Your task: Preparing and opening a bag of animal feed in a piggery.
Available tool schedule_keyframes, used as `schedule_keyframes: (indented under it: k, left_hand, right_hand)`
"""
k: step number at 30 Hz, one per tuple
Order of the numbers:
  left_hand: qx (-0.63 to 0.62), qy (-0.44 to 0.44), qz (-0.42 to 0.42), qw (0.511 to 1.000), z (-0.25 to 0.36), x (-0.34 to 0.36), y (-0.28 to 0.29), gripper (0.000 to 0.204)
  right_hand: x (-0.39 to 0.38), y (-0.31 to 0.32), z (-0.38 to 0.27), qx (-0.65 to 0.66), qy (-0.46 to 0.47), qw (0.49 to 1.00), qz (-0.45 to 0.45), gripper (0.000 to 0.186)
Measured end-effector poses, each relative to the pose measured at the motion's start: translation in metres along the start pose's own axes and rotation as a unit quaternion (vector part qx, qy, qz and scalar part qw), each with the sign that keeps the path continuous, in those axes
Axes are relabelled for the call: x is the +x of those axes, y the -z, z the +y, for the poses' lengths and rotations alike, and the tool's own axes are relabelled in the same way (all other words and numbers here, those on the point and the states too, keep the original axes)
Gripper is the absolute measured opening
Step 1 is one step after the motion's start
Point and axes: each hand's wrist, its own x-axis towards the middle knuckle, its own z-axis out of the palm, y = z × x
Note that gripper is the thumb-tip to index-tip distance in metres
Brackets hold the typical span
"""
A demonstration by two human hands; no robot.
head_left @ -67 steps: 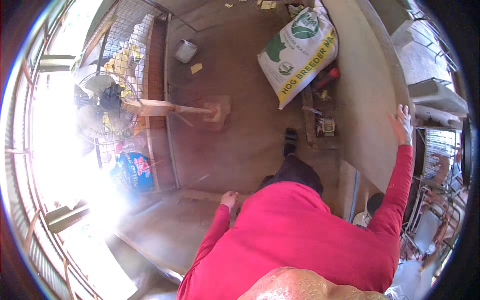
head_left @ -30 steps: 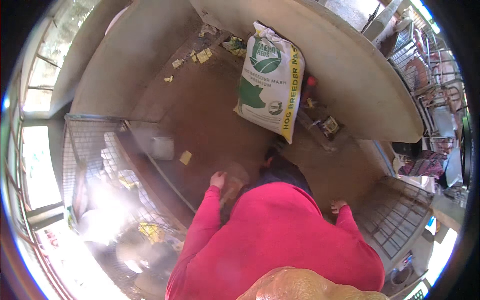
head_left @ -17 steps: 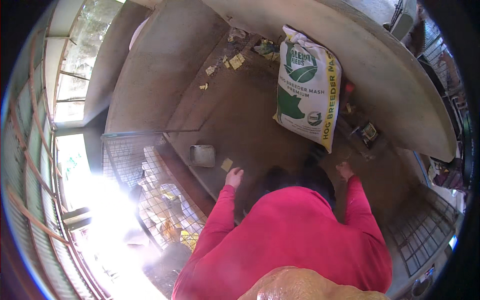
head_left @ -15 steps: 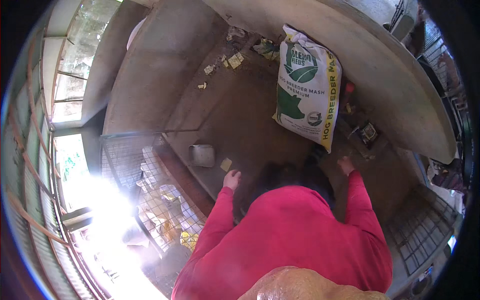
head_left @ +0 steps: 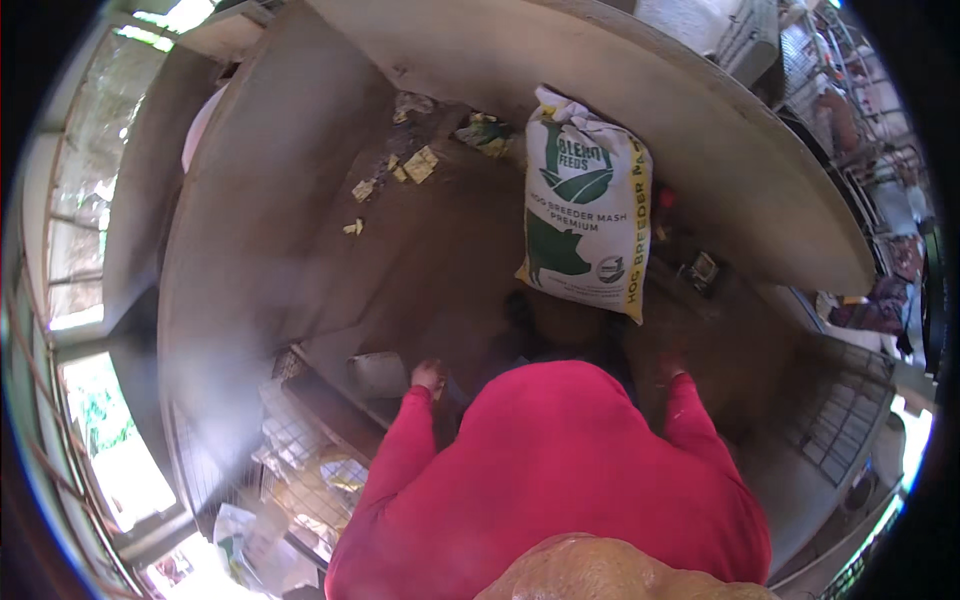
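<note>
My left hand (head_left: 428, 377), at the end of a pink sleeve, hangs beside a pale squarish container (head_left: 378, 375) on the floor; whether they touch I cannot tell. Its fingers are too small and unclear to read. Over the brown floor on the other side is my right hand (head_left: 673, 366), dim and smeared, with no object visible in it. Ahead of me a full white feed sack (head_left: 580, 215) with green print and a yellow side strip stands by the curved concrete wall. Neither hand touches the sack. Dark shapes, partly hidden by my body, lie between the hands.
Torn yellowish scraps (head_left: 420, 164) and crumpled wrappers (head_left: 485, 133) litter the far floor. A small dark packet (head_left: 700, 272) lies right of the sack. Wire mesh panels stand at the left and at the right (head_left: 838, 410). Concrete walls (head_left: 250, 190) enclose the floor.
The view has shifted, so the sack sits lower and further left. Both hands appear lower in the picture, and the right has become blurred. The scrap near my left hand no longer shows.
</note>
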Motion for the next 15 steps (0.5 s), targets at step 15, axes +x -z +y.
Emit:
schedule_keyframes:
  k: [15]
  left_hand:
    - [0.034, 0.095, -0.195, 0.976, 0.265, 0.133, -0.024, 0.013]
  right_hand:
    - [-0.073, 0.015, -0.217, 0.072, -0.235, 0.944, 0.219, 0.027]
